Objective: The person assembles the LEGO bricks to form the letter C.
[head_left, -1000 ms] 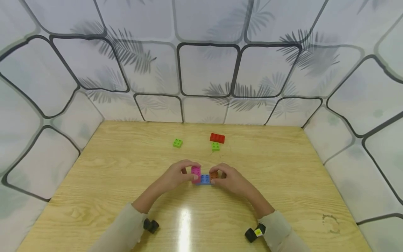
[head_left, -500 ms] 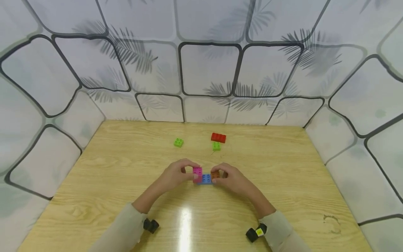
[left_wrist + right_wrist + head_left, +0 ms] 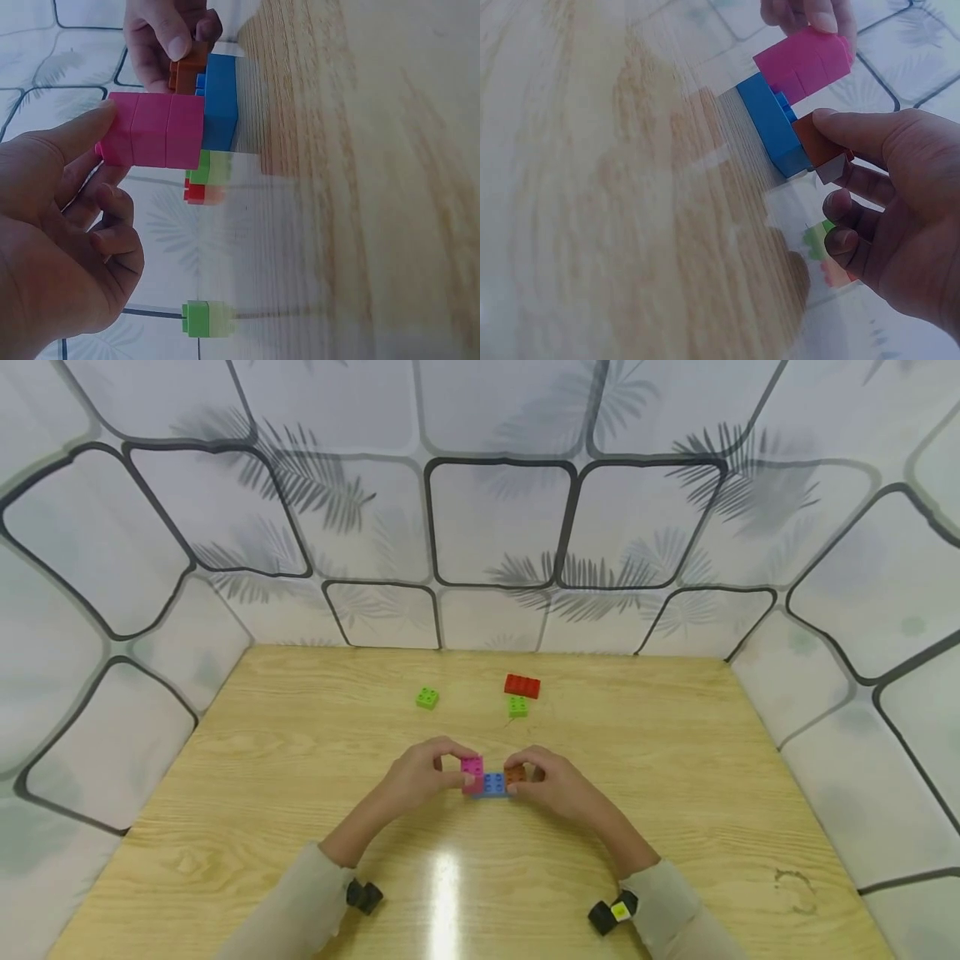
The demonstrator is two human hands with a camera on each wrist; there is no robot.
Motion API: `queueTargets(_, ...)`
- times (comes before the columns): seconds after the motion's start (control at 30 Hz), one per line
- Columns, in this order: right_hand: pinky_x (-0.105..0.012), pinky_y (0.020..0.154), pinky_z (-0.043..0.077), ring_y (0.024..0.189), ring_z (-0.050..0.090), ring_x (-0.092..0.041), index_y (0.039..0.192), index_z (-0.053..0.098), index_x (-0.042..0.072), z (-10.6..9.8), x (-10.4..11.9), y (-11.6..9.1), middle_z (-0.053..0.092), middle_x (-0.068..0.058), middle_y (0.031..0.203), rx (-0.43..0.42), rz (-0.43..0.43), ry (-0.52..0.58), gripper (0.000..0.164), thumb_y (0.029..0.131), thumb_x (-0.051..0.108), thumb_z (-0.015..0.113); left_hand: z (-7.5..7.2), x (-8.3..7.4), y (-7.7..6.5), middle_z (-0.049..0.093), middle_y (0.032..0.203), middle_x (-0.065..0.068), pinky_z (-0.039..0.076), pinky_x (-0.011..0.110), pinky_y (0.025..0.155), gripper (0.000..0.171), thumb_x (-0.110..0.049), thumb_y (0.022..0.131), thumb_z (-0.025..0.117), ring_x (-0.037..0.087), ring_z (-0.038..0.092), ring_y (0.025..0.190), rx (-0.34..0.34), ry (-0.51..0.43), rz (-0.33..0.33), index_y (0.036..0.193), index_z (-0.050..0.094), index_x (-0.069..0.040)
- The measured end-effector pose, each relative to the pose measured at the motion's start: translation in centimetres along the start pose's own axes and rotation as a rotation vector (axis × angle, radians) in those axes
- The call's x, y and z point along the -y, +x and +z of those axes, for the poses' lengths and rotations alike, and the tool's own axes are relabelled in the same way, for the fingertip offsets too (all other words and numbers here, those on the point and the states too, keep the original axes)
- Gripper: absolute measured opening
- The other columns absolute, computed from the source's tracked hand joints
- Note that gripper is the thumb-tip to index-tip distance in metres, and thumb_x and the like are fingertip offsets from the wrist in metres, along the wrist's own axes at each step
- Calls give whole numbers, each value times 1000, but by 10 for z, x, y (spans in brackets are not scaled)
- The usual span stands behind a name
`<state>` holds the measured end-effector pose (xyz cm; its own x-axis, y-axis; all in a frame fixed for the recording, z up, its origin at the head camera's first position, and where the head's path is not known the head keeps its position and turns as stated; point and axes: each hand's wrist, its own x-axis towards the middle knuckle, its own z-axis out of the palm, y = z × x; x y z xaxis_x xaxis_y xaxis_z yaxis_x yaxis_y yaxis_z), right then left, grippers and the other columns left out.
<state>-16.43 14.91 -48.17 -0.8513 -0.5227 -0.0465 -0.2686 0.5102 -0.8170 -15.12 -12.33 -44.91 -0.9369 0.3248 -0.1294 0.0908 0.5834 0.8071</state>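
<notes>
Left hand [image 3: 418,778] pinching pink stack [image 3: 154,129] at left end of blue brick [image 3: 493,784]; right hand [image 3: 553,783] pinching orange brick [image 3: 814,141] at its right end, studs showing between. Blue brick sits mid-bench [image 3: 225,827], well in from far edge. Step looks like pressing bricks onto blue; full seating, can't tell. Next move probably calls for an even downward push, then letting go. Red brick [image 3: 522,686], two green bricks [image 3: 427,697] toward far edge, untouched.
</notes>
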Motion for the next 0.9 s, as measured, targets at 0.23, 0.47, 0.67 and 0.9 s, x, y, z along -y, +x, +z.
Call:
queueTargets(0.23,-28,73,47,87,52,-18,125,66,22,0,0,1,62,7,112,1,10,-3,31,96,33,70,-1,2,0,65,112,-12,45,33,57,28,-42,88,77,20,52,74,4,-11,-22,116,71,-43)
queueTargets(0.47,-28,72,47,87,52,-17,124,66,22,0,-2,1,62,7,112,-9,24,-15,30,96,32,70,1,2,2,65,116,-13,46,34,58,28,-45,87,77,20,53,76,5,-6,-18,115,71,-45)
queueTargets(0.67,-27,73,47,87,53,-17,125,66,19,-1,0,-1,62,7,111,-4,-3,0,31,96,30,70,0,1,4,67,109,-7,44,32,54,27,-43,88,77,19,52,70,34,-4,-11,115,71,-42)
queueTargets(0.9,-27,76,47,89,53,-17,126,66,19,-1,2,-1,62,8,113,1,0,-16,31,97,30,69,-7,1,5,65,104,1,42,29,55,27,-41,91,74,17,48,67,111,-45,30,117,69,-37)
